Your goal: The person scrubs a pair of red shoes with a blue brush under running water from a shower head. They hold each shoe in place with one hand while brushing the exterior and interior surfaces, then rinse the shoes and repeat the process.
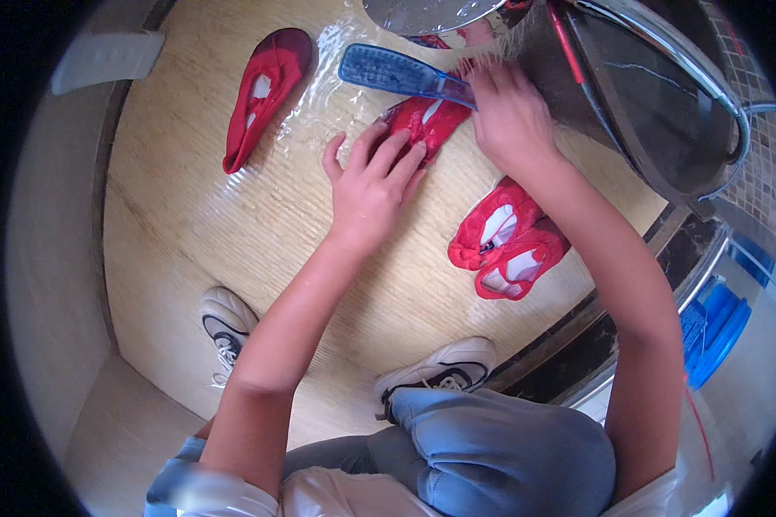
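Observation:
My right hand (515, 116) is closed round a blue plastic brush (392, 71). Its long blue end points left, and pale bristles show just above my fingers. Beneath the brush lies a wet red cloth shoe (435, 129) on the floor. My left hand (372, 185) presses on that shoe with bent fingertips, its outermost finger off to the side. Another red shoe (269, 96) lies farther left, with water beside it. To the right, below my right wrist, a pair of red shoes (510, 241) sits together, pale inside.
Water is splashed over the wood-patterned floor (190, 198). A shiny metal basin (431, 15) stands at the far edge. At the right are a dark glossy surface (655, 95) and a curved chrome pipe (690, 65). A blue plastic item (711, 332) lies beyond the dark floor edging (569, 349).

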`<state>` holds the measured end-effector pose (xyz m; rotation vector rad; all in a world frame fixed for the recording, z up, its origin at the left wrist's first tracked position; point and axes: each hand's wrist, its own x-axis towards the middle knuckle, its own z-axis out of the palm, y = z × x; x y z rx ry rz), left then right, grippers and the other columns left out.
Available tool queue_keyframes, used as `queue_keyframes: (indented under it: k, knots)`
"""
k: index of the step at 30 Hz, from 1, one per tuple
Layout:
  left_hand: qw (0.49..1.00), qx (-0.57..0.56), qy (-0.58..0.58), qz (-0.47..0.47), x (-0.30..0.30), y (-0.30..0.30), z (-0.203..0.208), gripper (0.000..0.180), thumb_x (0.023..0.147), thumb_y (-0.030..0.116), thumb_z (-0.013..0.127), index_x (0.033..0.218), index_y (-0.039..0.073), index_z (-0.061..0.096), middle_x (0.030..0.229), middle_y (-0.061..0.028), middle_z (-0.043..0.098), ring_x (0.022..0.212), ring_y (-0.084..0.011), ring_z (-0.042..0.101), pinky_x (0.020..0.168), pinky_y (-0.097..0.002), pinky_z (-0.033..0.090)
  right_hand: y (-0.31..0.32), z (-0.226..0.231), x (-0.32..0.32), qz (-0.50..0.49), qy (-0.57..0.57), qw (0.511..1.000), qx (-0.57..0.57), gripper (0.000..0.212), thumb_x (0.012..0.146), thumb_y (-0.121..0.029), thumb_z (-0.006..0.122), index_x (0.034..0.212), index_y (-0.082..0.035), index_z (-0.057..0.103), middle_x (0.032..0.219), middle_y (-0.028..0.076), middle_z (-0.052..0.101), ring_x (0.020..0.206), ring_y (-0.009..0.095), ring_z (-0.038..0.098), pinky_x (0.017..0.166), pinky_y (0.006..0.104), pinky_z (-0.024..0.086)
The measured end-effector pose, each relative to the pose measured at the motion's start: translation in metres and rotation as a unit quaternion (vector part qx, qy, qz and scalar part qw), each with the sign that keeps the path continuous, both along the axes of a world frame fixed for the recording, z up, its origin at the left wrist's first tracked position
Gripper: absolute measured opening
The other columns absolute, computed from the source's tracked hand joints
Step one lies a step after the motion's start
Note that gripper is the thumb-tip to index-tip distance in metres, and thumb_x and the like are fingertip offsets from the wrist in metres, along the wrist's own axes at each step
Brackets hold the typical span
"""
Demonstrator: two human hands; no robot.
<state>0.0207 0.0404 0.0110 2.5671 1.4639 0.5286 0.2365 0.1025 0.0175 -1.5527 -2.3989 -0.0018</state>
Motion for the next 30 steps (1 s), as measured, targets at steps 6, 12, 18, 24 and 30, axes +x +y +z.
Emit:
queue_keyframes:
  k: [6, 12, 18, 24, 30]
  knots:
    - [0.998, 0.045, 0.032, -0.042, -0.005, 0.012, 0.007, 0.033, 0.075, 0.018, 0.068, 0.108, 0.020, 0.069, 0.123, 0.0008, 0.062, 0.123, -0.0200, 0.052, 0.106, -0.0501, 0.027, -0.009, 0.015, 0.007, -0.041, -0.026, 0.990, -0.132, 0.029, 0.077, -0.010, 0.064, 0.104, -0.002, 0.056, 0.112, 0.016, 0.060, 0.103, 0.034, 0.058, 0.087, 0.0442, 0.050]
    - [0.994, 0.104, 0.010, 0.013, 0.002, 0.062, 0.007, 0.031, 0.074, 0.006, 0.062, 0.103, 0.015, 0.067, 0.120, -0.0050, 0.061, 0.116, -0.0246, 0.054, 0.098, -0.0473, 0.035, -0.048, 0.039, 0.014, -0.171, 0.283, 0.839, -0.433, 0.033, 0.077, -0.024, 0.076, 0.081, -0.001, 0.053, 0.070, 0.015, 0.061, 0.065, 0.032, 0.061, 0.064, 0.0415, 0.049]
    - [0.980, -0.009, -0.156, 0.121, 0.028, 0.058, 0.003, 0.036, 0.078, 0.007, 0.066, 0.114, 0.010, 0.064, 0.115, -0.0105, 0.059, 0.109, -0.0294, 0.054, 0.095, -0.0471, 0.038, -0.070, 0.037, 0.024, -0.210, 0.291, 0.867, -0.346, 0.035, 0.082, -0.028, 0.074, 0.079, -0.001, 0.053, 0.065, 0.013, 0.057, 0.058, 0.024, 0.056, 0.058, 0.0386, 0.045]
    - [0.985, -0.047, -0.143, 0.086, 0.029, 0.048, -0.005, 0.045, 0.072, 0.010, 0.070, 0.116, 0.012, 0.064, 0.118, -0.0065, 0.059, 0.110, -0.0266, 0.055, 0.096, -0.0441, 0.036, -0.064, 0.033, 0.027, -0.253, 0.332, 0.858, -0.298, 0.036, 0.091, -0.034, 0.067, 0.081, -0.002, 0.056, 0.063, 0.010, 0.057, 0.057, 0.019, 0.052, 0.056, 0.0368, 0.042]
    - [0.995, -0.036, -0.070, 0.064, 0.043, 0.029, 0.002, 0.046, 0.080, 0.017, 0.067, 0.125, 0.011, 0.059, 0.130, -0.0079, 0.053, 0.121, -0.0257, 0.049, 0.099, -0.0473, 0.034, -0.060, 0.020, 0.024, -0.238, 0.360, 0.871, -0.234, 0.030, 0.092, -0.029, 0.065, 0.108, -0.005, 0.062, 0.077, 0.013, 0.063, 0.067, 0.023, 0.061, 0.065, 0.0361, 0.048]
